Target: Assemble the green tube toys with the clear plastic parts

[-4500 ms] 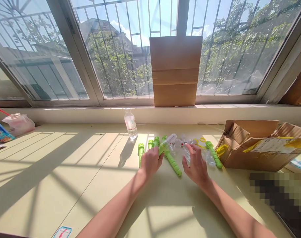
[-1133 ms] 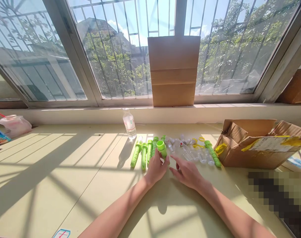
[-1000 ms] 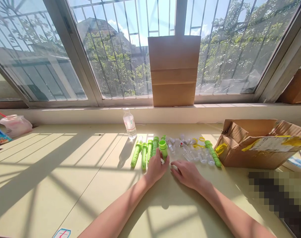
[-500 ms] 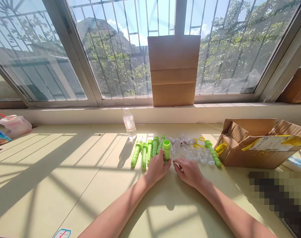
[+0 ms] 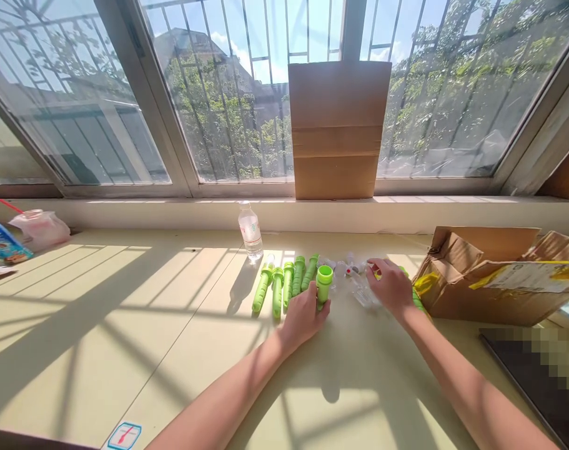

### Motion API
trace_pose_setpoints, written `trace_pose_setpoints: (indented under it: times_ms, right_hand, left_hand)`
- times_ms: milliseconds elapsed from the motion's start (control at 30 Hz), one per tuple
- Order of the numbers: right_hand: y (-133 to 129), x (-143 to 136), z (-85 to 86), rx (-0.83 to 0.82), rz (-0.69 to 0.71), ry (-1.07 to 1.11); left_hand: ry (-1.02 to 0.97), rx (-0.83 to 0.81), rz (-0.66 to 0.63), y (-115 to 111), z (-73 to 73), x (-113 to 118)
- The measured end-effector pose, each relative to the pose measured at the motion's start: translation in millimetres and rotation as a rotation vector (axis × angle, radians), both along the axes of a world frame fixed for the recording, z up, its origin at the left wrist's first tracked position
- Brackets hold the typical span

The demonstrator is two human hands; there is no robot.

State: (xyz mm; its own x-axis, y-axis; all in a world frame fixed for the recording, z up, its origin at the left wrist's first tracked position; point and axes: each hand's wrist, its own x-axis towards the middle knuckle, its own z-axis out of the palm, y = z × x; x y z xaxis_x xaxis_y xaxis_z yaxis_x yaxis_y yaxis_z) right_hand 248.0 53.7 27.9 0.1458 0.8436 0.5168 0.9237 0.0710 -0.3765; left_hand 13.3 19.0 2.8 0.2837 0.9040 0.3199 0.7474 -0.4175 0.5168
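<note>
My left hand [image 5: 306, 314] is wrapped round a green plastic tube [image 5: 324, 282], held upright with its open, threaded mouth facing up. Just left of it, several similar green ridged tubes [image 5: 277, 292] lie side by side on the table. My right hand [image 5: 391, 289] reaches over a cluster of clear plastic pieces [image 5: 365, 294], its thumb and forefinger slightly apart. Nothing shows clearly in those fingers. Another green tube [image 5: 419, 301] is partly hidden behind the right hand and wrist.
A water bottle [image 5: 250, 232] stands behind the green tubes. To the right is an open cardboard box [image 5: 494, 297] with yellow tape. A cardboard sheet [image 5: 339, 131] leans against the window. At far left are a blue packet [image 5: 4, 240] and a pink-white bag [image 5: 40, 230].
My right hand has moved away from the held tube, rightward and farther back, over the clear pieces. My left hand keeps hold of the green tube. The whole view has shifted slightly.
</note>
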Motion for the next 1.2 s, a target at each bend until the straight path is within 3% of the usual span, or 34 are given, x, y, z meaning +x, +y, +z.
trace_pose_setpoints:
  times_ms: [133, 300, 700, 1200]
  right_hand:
    - [25.6, 19.8, 4.9, -0.083, -0.067, -0.025]
    - [42.0, 27.8, -2.5, -0.14, -0.089, -0.044]
    - [50.9, 45.9, -18.1, -0.335, -0.124, -0.048]
    - [52.6, 48.6, -17.2, -0.36, -0.133, -0.05]
  left_hand:
    - [0.017, -0.011, 0.01, -0.6, 0.8, 0.3]
    - [0.0, -0.007, 0.006, -1.9, 1.9, 1.4]
    - [-0.016, -0.003, -0.008, -1.6, 1.7, 1.2]
    - [0.005, 0.019, -0.015, -1.3, -0.1, -0.5]
